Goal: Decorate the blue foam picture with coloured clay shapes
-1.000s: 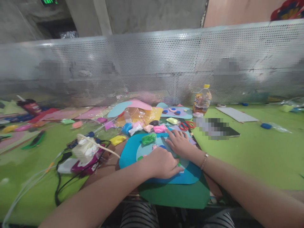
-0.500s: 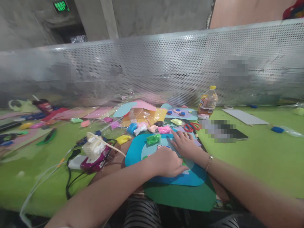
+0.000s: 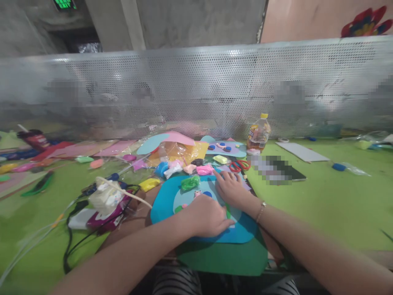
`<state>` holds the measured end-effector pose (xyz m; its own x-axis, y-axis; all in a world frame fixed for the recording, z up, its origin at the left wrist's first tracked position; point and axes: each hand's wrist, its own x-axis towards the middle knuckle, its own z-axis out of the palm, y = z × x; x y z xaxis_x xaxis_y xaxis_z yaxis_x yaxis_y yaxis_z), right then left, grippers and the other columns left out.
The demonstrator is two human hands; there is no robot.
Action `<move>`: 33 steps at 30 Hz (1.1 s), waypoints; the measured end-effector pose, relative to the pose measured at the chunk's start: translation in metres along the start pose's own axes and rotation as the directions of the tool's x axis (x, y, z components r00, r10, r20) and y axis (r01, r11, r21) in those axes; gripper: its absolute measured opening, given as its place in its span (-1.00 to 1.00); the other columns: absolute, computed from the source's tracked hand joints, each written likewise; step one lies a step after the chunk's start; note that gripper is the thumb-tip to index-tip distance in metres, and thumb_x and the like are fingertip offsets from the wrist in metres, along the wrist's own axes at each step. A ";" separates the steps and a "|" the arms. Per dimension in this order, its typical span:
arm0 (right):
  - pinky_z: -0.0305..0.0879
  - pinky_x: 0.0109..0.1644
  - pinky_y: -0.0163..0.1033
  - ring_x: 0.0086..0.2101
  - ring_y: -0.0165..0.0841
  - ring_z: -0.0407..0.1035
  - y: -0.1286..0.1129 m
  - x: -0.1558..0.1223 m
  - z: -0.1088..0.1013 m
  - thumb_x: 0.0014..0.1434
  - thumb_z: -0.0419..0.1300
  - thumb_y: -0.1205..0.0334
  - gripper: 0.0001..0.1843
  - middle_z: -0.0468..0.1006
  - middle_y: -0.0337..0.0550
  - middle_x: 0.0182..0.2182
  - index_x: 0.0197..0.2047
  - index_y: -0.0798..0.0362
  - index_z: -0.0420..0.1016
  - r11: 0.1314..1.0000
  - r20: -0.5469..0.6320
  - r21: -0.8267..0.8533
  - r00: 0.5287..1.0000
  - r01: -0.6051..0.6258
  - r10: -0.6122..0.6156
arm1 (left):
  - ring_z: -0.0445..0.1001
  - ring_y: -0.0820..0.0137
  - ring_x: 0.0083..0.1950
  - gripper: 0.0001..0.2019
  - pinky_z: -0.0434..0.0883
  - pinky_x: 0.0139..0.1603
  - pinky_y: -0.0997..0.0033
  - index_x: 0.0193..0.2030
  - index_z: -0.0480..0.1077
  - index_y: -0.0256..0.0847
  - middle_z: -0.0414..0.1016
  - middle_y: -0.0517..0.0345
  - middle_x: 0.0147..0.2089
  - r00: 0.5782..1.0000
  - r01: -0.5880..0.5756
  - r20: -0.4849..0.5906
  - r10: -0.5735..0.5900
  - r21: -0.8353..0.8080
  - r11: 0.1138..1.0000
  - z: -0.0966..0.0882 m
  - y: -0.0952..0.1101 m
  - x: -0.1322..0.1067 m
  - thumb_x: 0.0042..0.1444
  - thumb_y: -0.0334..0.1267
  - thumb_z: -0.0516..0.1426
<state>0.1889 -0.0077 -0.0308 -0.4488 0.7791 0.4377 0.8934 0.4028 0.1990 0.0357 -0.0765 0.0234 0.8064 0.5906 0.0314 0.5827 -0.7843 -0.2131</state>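
A rounded blue card (image 3: 161,205) lies in front of the person, on top of a dark green sheet (image 3: 222,260) that shows below its near edge, and the card bears a pale blue disc (image 3: 184,196) with small shaped pieces on it, including 1 blue piece (image 3: 208,194). The left hand (image 3: 207,215) rests over the disc's near part with most fingers curled under and 1 digit stretched toward the right; whether it pinches anything cannot be told, as the hand hides what is beneath. The right hand (image 3: 231,186) lies palm down across the upper right of the card, its fingers loosely spread and gripping nothing visible. A green packet (image 3: 190,183) sits at the card's far edge, a pink packet (image 3: 204,169) just beyond it, and a yellow packet (image 3: 149,184) near the card's left side. Red-handled scissors (image 3: 240,165) lie just past the right hand, with a yellow-capped bottle (image 3: 258,134) farther back.
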 end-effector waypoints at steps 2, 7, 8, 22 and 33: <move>0.06 0.06 0.08 -0.05 -0.11 0.23 0.001 0.000 -0.002 0.30 -0.18 0.23 -0.47 0.36 0.11 -0.03 0.31 0.14 0.06 1.000 -0.016 -0.003 1.000 -0.006 0.006 | 0.49 0.14 -0.46 -0.51 0.34 -0.45 0.23 -0.24 0.48 -0.31 0.50 -0.08 -0.50 1.000 0.025 0.019 -0.024 -0.005 1.000 0.000 0.002 0.000 0.24 0.01 -0.13; 0.02 0.09 0.08 -0.05 -0.11 0.22 0.001 -0.003 -0.006 0.30 -0.18 0.25 -0.47 0.37 0.09 -0.05 0.31 0.14 0.07 1.000 -0.010 -0.017 1.000 0.007 -0.007 | 0.49 0.09 -0.45 -0.49 0.37 -0.42 0.12 -0.24 0.46 -0.33 0.49 -0.08 -0.51 0.997 0.071 0.025 -0.071 -0.008 0.997 0.004 0.007 -0.001 0.23 0.05 -0.14; 0.02 0.09 0.07 -0.05 -0.10 0.22 0.000 -0.003 -0.006 0.30 -0.18 0.26 -0.47 0.37 0.09 -0.05 0.31 0.15 0.07 1.000 -0.004 -0.021 1.000 0.012 -0.012 | 0.49 0.09 -0.45 -0.49 0.37 -0.43 0.13 -0.23 0.46 -0.34 0.48 -0.08 -0.52 0.997 0.074 0.021 -0.074 -0.007 0.997 0.005 0.008 -0.001 0.23 0.05 -0.14; 0.04 0.11 0.07 0.00 -0.12 0.20 0.011 -0.006 -0.018 0.24 -0.11 0.29 -0.46 0.33 0.05 0.00 0.29 0.11 0.08 1.000 0.000 -0.006 1.000 0.013 -0.013 | 0.49 0.13 -0.42 -0.46 0.37 -0.41 0.18 -0.10 0.41 -0.39 0.49 -0.06 -0.47 0.998 0.059 0.030 -0.058 -0.018 0.998 0.006 0.011 -0.004 0.23 0.07 -0.13; 0.09 0.04 0.10 -0.06 -0.08 0.25 0.015 -0.016 -0.025 0.19 -0.05 0.41 -0.44 0.35 0.14 0.01 0.28 0.16 0.11 0.963 0.009 -0.191 0.981 0.192 -0.194 | 0.49 0.07 -0.39 -0.42 0.38 -0.33 0.08 0.09 0.30 -0.42 0.50 -0.10 -0.42 0.992 0.119 0.060 -0.114 -0.080 0.990 0.006 0.010 -0.002 0.25 0.06 -0.18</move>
<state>0.2098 -0.0264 -0.0130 -0.6134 0.6907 0.3830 0.7781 0.4455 0.4429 0.0387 -0.0843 0.0152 0.7271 0.6865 -0.0035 0.6804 -0.7213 -0.1295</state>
